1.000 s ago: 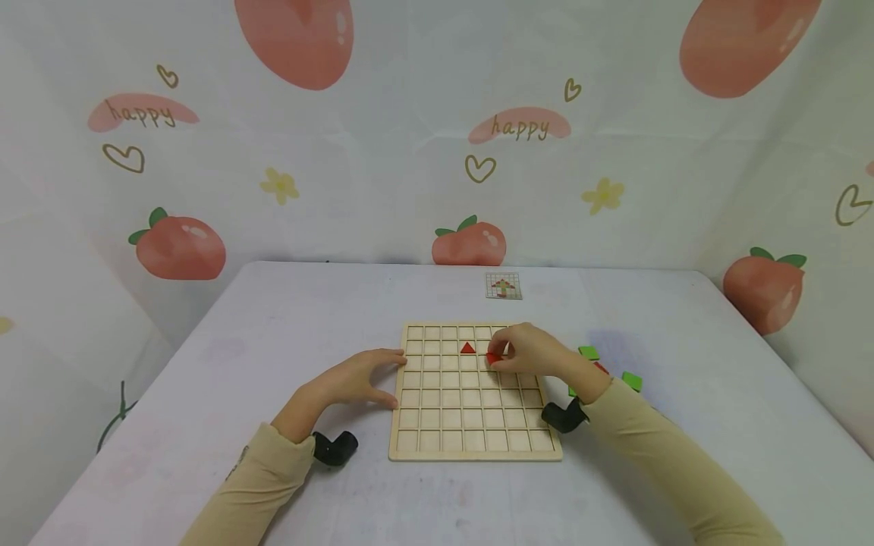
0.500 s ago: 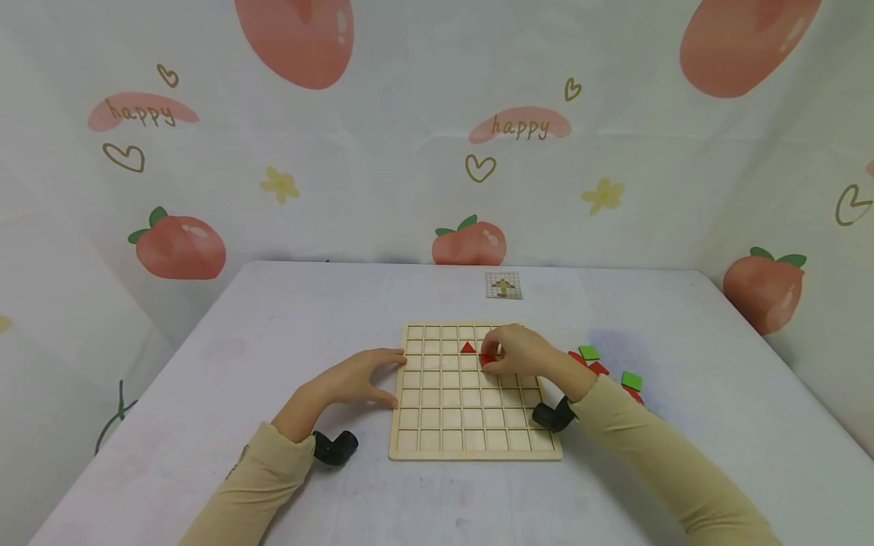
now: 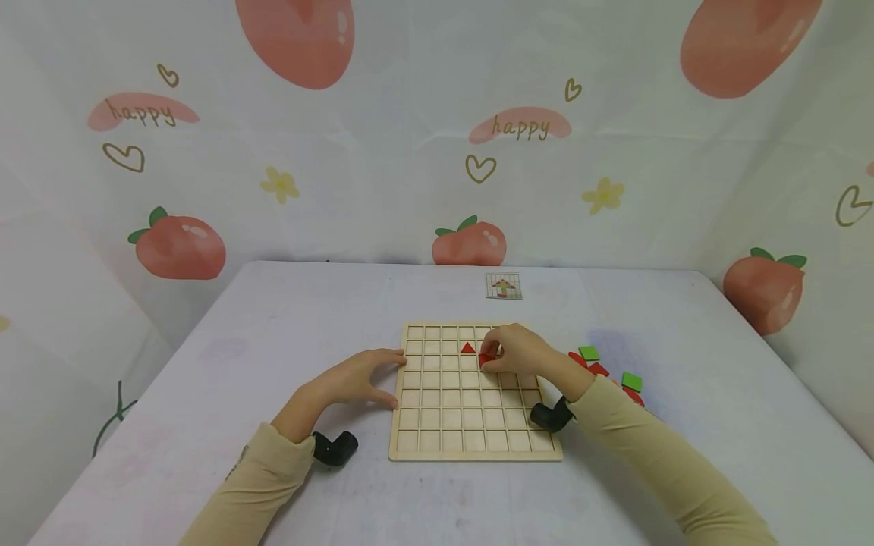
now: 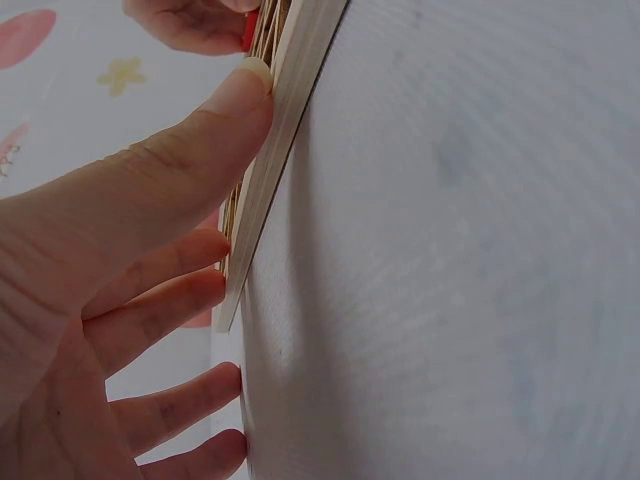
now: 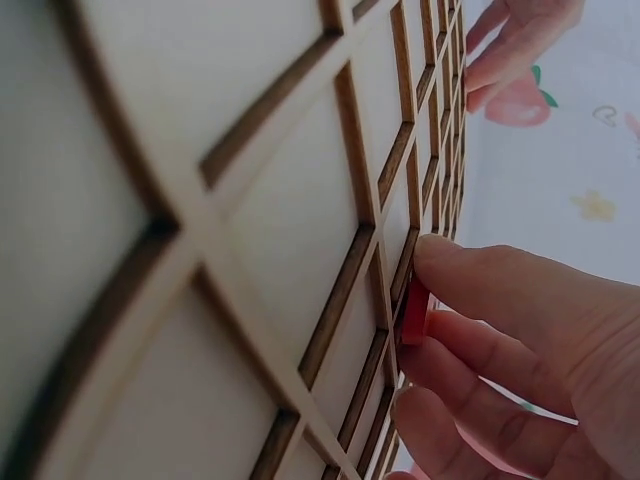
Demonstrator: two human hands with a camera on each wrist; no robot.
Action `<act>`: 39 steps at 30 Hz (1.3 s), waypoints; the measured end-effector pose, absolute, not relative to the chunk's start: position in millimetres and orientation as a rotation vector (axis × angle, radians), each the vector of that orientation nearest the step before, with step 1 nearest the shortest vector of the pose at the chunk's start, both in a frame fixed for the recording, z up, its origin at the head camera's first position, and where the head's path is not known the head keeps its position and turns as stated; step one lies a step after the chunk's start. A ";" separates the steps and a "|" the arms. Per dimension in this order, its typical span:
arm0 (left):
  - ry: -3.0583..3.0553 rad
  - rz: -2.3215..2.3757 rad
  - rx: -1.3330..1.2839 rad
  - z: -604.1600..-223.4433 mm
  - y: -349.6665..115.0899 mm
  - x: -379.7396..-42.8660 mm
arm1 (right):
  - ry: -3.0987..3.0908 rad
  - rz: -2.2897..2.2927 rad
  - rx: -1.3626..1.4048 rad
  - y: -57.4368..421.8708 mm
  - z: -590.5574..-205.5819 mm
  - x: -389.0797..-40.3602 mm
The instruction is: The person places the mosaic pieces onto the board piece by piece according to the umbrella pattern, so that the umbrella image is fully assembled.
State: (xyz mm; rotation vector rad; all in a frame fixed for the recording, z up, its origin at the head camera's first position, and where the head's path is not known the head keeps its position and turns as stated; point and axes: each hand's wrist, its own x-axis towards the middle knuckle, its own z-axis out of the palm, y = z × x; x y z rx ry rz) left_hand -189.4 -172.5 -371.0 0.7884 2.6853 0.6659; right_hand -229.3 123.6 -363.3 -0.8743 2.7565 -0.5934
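A square wooden grid board (image 3: 451, 418), pale with dark-edged cells, is laid flat on the table (image 3: 328, 303). Its left edge is touched by the thumb and fingers of the left-hand grip (image 3: 347, 379). A small red triangle (image 3: 467, 349) is set flat within a cell of the second row from the far edge, its apex pointed away from the person. Just to its right and slightly nearer, a thin red piece (image 5: 416, 312) is pinched at the board's surface by the right-hand grip (image 3: 520, 352); its outline is partly hidden by the fingers.
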 end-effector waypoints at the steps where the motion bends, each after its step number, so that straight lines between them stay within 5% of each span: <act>1: 2.685 0.665 0.789 -371.0 -172.5 -189.4 | 2.755 -0.597 -0.876 123.6 -363.5 -229.5; 16: 2.690 0.668 0.810 -371.7 -172.6 -187.7 | 2.730 -0.695 -0.868 132.5 -362.6 -230.1; 39: 2.688 0.664 0.797 -371.3 -173.3 -189.9 | 2.857 -0.737 -0.502 246.0 -352.3 -216.5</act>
